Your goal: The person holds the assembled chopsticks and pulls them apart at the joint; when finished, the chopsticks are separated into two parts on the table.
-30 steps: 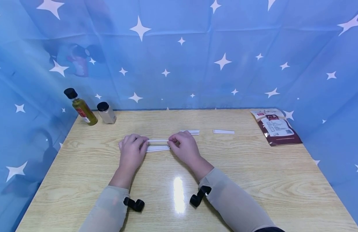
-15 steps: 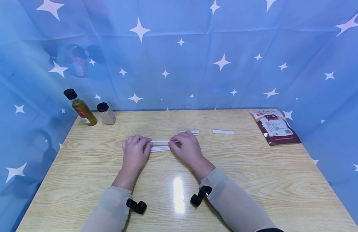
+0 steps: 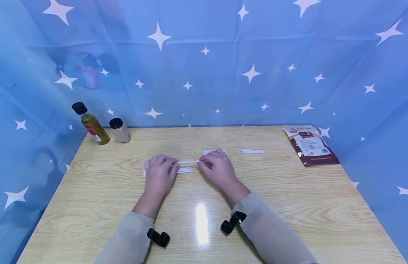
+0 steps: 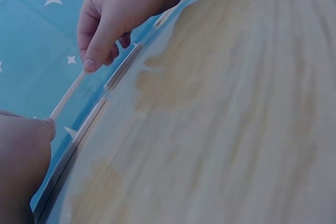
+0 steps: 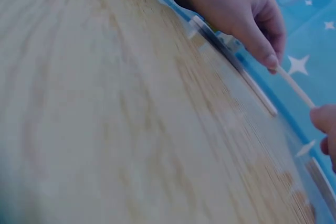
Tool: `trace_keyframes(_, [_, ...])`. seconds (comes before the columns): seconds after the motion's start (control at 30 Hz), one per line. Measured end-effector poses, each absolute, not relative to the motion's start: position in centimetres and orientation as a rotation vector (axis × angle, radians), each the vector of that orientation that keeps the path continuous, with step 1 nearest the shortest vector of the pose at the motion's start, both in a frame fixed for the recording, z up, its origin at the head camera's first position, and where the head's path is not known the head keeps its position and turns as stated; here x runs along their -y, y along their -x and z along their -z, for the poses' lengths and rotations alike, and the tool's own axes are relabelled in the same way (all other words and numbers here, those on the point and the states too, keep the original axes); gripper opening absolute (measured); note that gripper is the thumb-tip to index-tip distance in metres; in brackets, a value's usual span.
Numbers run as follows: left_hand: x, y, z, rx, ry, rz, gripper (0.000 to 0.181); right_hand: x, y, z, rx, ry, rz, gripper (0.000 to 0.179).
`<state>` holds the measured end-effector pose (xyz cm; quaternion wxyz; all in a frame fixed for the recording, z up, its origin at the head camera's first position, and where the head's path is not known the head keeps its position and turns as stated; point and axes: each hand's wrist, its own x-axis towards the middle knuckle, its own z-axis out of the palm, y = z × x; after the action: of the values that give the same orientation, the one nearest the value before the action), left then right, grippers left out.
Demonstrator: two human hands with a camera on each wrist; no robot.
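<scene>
A thin white stick (image 3: 188, 162) spans the gap between my two hands, lying nearly level. My left hand (image 3: 159, 175) pinches its left end between thumb and fingertips, and my right hand (image 3: 219, 169) pinches the right end. The left wrist view shows the same pale stick (image 4: 67, 96) held at both tips, above the tabletop. Nearer to me, a row of several white sticks (image 3: 185, 170) lies on the table, its middle hidden by my left hand. Just beyond my right hand is a second group of white sticks (image 3: 209, 151), partly covered by the fingers.
Another small group of white sticks (image 3: 252, 151) lies right of my right hand. An oil bottle (image 3: 94, 128) and a black-lidded jar (image 3: 120, 131) stand back left. A brown and white pouch (image 3: 311, 146) lies back right on the wooden table (image 3: 290, 220), before a blue starry curtain (image 3: 204, 84).
Both hands have shifted to the right with the stick between them, the left hand further. The left end of the near row of sticks now shows beside my left hand.
</scene>
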<state>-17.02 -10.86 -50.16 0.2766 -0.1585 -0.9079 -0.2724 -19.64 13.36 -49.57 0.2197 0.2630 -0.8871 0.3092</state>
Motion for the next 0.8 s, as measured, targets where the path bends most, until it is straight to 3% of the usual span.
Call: trace_keyframes(0.8, [6.1, 16.4, 50.4, 2.472, 0.497, 0.684, 0.008, -17.5, 18.4, 49.7, 2.433, -0.709, -0.836, 0.012])
